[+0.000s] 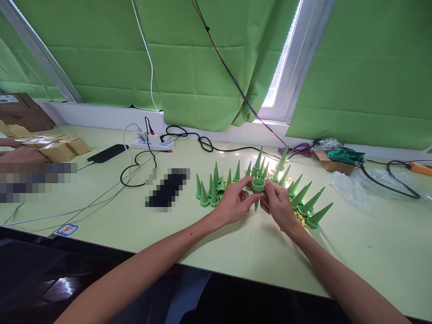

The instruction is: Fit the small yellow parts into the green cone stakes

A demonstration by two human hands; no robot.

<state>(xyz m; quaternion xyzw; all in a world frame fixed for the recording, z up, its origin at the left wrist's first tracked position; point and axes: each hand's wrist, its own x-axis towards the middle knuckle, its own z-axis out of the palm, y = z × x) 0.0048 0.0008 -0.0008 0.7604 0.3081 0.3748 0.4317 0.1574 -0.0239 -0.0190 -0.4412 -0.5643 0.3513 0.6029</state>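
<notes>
Between my two hands is a green plastic watering spike, its round, threaded opening facing up and its tip pointing down. My left hand is closed on the spike from the left, thumb below the rim. From the right, my right hand also grips it, with the fingertips at its rim. Several more green spikes stand point-up on the table to the left and behind my hands. To the right, other spikes lean outward, with small yellow pieces beneath them.
A pixelated dark object lies left of my hands. Farther back are a power strip, black cables and a black phone-like slab. Another person's hand touches yellow boxes at far left. Clear plastic and an open carton lie right.
</notes>
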